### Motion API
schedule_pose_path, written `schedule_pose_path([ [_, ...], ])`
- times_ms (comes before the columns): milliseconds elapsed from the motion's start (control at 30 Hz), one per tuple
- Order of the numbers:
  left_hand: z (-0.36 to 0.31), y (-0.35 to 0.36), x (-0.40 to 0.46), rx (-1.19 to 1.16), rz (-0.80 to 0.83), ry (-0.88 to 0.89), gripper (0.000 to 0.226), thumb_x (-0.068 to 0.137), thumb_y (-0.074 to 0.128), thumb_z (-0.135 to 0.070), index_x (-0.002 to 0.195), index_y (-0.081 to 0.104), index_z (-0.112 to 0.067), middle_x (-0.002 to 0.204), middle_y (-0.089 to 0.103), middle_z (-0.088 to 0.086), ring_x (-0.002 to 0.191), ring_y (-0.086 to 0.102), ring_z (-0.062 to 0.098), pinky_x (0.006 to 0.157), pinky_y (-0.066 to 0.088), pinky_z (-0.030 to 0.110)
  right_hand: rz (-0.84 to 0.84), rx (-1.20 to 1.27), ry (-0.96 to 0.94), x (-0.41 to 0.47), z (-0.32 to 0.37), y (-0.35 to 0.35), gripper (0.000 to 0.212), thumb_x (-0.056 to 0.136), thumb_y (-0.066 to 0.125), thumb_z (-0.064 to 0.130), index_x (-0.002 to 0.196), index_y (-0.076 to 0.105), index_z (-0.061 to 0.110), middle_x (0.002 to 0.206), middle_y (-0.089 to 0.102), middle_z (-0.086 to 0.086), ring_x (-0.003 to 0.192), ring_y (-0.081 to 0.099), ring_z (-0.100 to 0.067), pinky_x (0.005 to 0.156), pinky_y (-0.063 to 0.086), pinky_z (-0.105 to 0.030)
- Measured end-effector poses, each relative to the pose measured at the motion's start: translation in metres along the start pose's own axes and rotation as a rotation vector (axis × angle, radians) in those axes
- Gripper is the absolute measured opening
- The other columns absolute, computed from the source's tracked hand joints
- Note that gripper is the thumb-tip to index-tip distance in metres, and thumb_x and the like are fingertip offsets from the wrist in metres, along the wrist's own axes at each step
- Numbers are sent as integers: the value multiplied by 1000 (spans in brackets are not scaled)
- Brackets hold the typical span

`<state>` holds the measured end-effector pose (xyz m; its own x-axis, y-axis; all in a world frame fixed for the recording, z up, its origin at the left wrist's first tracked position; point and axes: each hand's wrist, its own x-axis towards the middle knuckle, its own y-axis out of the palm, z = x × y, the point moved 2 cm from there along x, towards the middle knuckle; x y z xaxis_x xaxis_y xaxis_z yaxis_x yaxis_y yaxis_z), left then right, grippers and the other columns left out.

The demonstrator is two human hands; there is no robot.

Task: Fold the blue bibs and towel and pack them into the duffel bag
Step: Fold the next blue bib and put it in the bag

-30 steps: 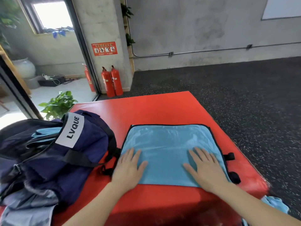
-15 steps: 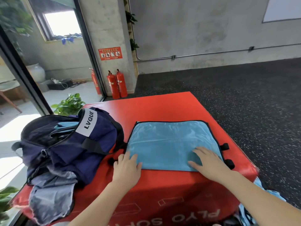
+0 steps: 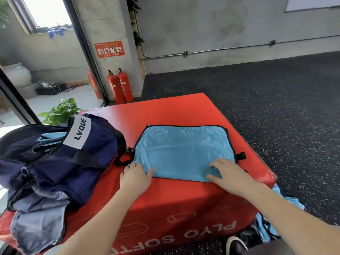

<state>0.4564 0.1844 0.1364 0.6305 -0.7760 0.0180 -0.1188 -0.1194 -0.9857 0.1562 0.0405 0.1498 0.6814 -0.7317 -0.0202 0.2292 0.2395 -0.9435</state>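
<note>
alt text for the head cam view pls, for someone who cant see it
Two bare hands work the near edge of a folded blue bib on a red plyo box: the left hand at its near-left corner, the right hand on its near-right part. An open navy duffel bag sits to the left.

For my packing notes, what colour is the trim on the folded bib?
Black, edging the light blue bib; head view shows it.
</note>
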Motion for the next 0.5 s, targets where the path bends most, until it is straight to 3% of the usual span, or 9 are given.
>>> schedule_pose_path([
  [167,-9,13,67,-52,-9,130,78,94,33,-71,137,50,-8,149,45,10,137,38,34,114,32,50,-18,22,-7,12,-1,-3,52,95,54,59,136,55,28,134,53,15,128,46,-7,105,37,-25],
  [300,-22,21,123,-61,40,231,90,94,29,-75,154,31,-8,159,33,9,147,26,32,122,22,47,-5,-11,-66,30,2,3,49,95,53,60,128,59,25,126,57,11,122,51,-10,106,39,-26],
  [433,-24,21,181,-20,60,260,98,86,20,-83,139,47,-6,146,44,13,139,32,36,116,30,50,20,-31,-100,45,9,4,46,95,52,59,126,59,25,124,57,9,120,50,-11,102,40,-28],
  [500,-20,20,199,41,66,211,89,89,23,-80,133,50,-8,146,43,12,139,29,40,114,29,55,25,-1,-99,49,12,2,48,96,53,58,131,57,25,129,54,10,123,48,-9,103,40,-26],
])
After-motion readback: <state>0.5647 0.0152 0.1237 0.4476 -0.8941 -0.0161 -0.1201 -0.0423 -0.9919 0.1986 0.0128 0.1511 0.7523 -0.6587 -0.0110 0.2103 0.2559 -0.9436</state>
